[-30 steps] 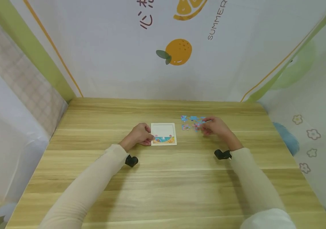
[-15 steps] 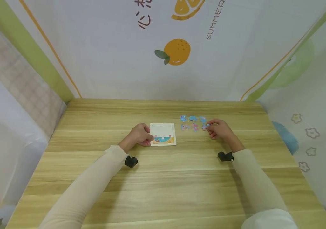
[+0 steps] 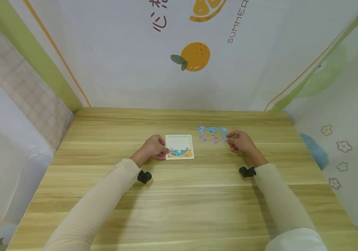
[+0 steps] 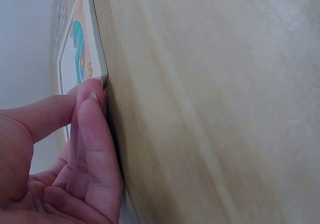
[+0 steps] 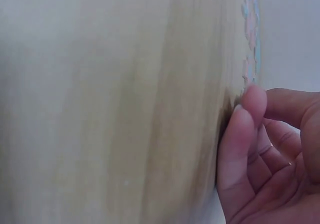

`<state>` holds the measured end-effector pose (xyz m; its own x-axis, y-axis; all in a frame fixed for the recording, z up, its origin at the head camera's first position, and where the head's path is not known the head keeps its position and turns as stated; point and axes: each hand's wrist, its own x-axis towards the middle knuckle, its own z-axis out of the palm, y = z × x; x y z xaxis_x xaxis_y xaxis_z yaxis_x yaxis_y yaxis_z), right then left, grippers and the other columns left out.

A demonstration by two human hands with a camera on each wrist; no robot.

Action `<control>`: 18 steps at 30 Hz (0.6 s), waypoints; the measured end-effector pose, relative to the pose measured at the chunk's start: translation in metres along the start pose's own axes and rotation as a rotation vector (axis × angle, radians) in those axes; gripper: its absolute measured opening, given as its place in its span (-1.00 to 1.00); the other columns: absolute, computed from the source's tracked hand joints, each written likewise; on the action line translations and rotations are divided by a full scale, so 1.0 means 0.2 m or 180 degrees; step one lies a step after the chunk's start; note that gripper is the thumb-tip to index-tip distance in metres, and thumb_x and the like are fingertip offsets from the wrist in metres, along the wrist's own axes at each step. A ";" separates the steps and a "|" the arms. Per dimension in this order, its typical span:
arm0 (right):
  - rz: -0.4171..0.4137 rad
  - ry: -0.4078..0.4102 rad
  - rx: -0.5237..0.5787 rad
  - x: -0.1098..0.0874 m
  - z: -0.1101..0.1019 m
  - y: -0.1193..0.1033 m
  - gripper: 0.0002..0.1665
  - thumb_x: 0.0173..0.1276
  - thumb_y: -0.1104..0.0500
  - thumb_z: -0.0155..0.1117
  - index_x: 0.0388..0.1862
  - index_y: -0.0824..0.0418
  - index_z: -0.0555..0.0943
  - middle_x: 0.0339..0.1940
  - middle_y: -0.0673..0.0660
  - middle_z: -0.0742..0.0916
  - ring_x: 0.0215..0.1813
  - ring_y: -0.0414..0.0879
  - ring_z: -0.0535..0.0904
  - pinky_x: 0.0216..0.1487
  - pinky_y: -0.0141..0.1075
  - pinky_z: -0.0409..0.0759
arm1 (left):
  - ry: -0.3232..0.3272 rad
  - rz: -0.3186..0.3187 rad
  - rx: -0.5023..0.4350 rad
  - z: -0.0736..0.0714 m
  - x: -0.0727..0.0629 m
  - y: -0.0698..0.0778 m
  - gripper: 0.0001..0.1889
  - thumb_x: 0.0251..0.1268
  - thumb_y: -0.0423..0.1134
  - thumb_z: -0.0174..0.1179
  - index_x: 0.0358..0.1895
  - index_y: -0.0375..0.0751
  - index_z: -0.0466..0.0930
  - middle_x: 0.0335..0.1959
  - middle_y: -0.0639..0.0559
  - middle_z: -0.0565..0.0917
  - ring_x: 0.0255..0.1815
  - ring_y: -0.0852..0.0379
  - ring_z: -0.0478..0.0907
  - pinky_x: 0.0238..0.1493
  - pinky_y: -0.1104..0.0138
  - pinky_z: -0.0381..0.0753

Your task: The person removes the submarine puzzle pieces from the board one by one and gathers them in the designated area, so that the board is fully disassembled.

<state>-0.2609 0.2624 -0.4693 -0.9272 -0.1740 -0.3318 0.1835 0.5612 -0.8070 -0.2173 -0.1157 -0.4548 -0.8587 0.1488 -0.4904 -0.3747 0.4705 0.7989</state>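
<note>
My left hand (image 3: 154, 147) pinches the left edge of a square white puzzle tray (image 3: 179, 136) lying on the table. Along the tray's near side runs a strip of finished picture in teal and orange; its upper part is bare white. In the left wrist view, thumb and forefinger meet at the tray's corner (image 4: 102, 74). Right of the tray, several blue and pink jigsaw pieces (image 3: 212, 129) lie in two rows. My right hand (image 3: 240, 142) holds the near row's rightmost jigsaw piece (image 3: 224, 139) by its right side, fingertips low at the table. Those fingertips hide part of this piece.
The wooden table (image 3: 191, 202) extends to a white printed curtain (image 3: 128, 69) at the back. More fabric hangs at the left and right sides. A black wrist camera (image 3: 144, 176) sits below the left hand, another black camera (image 3: 247, 171) below the right.
My right hand has shifted right from over the pieces, uncovering both rows. Over the last half second the near-right piece has edged slightly left. The left hand and tray stay put.
</note>
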 end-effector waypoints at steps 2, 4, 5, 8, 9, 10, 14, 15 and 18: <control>-0.0002 0.0002 0.0019 -0.01 0.00 -0.01 -0.60 0.45 0.21 0.15 0.17 0.41 0.45 -0.54 0.08 0.59 -0.57 -0.16 0.55 -0.51 -0.36 0.65 | -0.0011 -0.0012 -0.0015 0.00 0.00 0.00 -0.65 0.20 -0.43 0.32 -0.04 -0.33 0.37 -0.51 -0.13 0.64 -0.63 0.13 0.63 -0.54 0.37 0.70; -0.0025 0.0009 0.0049 -0.02 0.00 -0.02 -0.60 0.45 0.21 0.13 0.17 0.40 0.45 -0.54 0.10 0.60 -0.58 -0.15 0.55 -0.52 -0.37 0.65 | -0.0021 -0.0014 -0.0036 0.00 0.00 0.00 -0.65 0.20 -0.42 0.33 -0.03 -0.32 0.37 -0.51 -0.13 0.64 -0.63 0.13 0.64 -0.53 0.37 0.71; -0.0048 0.0030 0.0066 -0.02 0.00 -0.03 -0.61 0.46 0.20 0.13 0.17 0.39 0.46 -0.53 0.11 0.62 -0.59 -0.15 0.55 -0.52 -0.37 0.65 | -0.0022 -0.0013 -0.0050 0.00 -0.01 0.00 -0.64 0.19 -0.42 0.33 -0.03 -0.33 0.37 -0.52 -0.13 0.64 -0.63 0.13 0.64 -0.53 0.37 0.71; -0.0203 0.0079 0.0010 -0.03 0.02 -0.08 -0.62 0.46 0.19 0.13 0.16 0.38 0.48 -0.50 0.19 0.67 -0.59 -0.13 0.57 -0.51 -0.35 0.66 | -0.0016 0.0002 -0.0067 0.00 -0.01 0.00 -0.64 0.18 -0.43 0.33 -0.03 -0.33 0.37 -0.53 -0.12 0.64 -0.64 0.13 0.64 -0.53 0.37 0.71; -0.0263 0.0094 -0.0040 -0.03 0.03 -0.10 -0.62 0.47 0.19 0.13 0.16 0.37 0.49 -0.49 0.20 0.68 -0.59 -0.13 0.58 -0.50 -0.34 0.67 | -0.0015 0.0005 -0.0071 0.00 -0.01 0.00 -0.64 0.18 -0.43 0.33 -0.03 -0.34 0.37 -0.54 -0.11 0.64 -0.65 0.13 0.64 -0.52 0.37 0.71; -0.0308 0.0117 -0.0074 -0.02 0.04 -0.12 -0.63 0.46 0.18 0.14 0.15 0.36 0.50 -0.48 0.22 0.69 -0.59 -0.12 0.59 -0.50 -0.34 0.68 | -0.0015 0.0003 -0.0073 -0.01 -0.02 0.01 -0.64 0.18 -0.43 0.33 -0.03 -0.34 0.37 -0.55 -0.11 0.64 -0.65 0.14 0.64 -0.52 0.37 0.71; -0.0444 0.0139 -0.0215 0.00 0.10 -0.21 -0.65 0.44 0.17 0.18 0.10 0.34 0.55 -0.51 0.21 0.69 -0.60 -0.13 0.59 -0.51 -0.33 0.68 | -0.0030 0.0007 -0.0105 -0.01 -0.02 0.01 -0.65 0.19 -0.44 0.31 -0.03 -0.35 0.38 -0.55 -0.11 0.64 -0.64 0.13 0.65 -0.51 0.36 0.72; -0.0472 0.0136 -0.0224 0.00 0.12 -0.23 -0.66 0.44 0.18 0.19 0.09 0.35 0.56 -0.53 0.21 0.69 -0.61 -0.14 0.59 -0.52 -0.34 0.67 | -0.0035 0.0009 -0.0117 -0.01 -0.02 0.01 -0.66 0.20 -0.44 0.30 -0.03 -0.35 0.38 -0.55 -0.11 0.64 -0.64 0.13 0.65 -0.50 0.36 0.72; -0.0513 0.0106 -0.0176 0.02 0.17 -0.28 -0.67 0.42 0.19 0.20 0.07 0.36 0.58 -0.55 0.20 0.68 -0.62 -0.14 0.56 -0.54 -0.36 0.65 | -0.0022 0.0015 -0.0184 -0.01 -0.02 0.01 -0.72 0.24 -0.45 0.24 -0.06 -0.34 0.38 -0.56 -0.10 0.62 -0.65 0.13 0.64 -0.51 0.36 0.72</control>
<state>-0.2625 0.2027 -0.4428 -0.9536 -0.2390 -0.1831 0.0141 0.5720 -0.8201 -0.2154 -0.1170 -0.4516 -0.8581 0.1571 -0.4889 -0.3905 0.4186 0.8199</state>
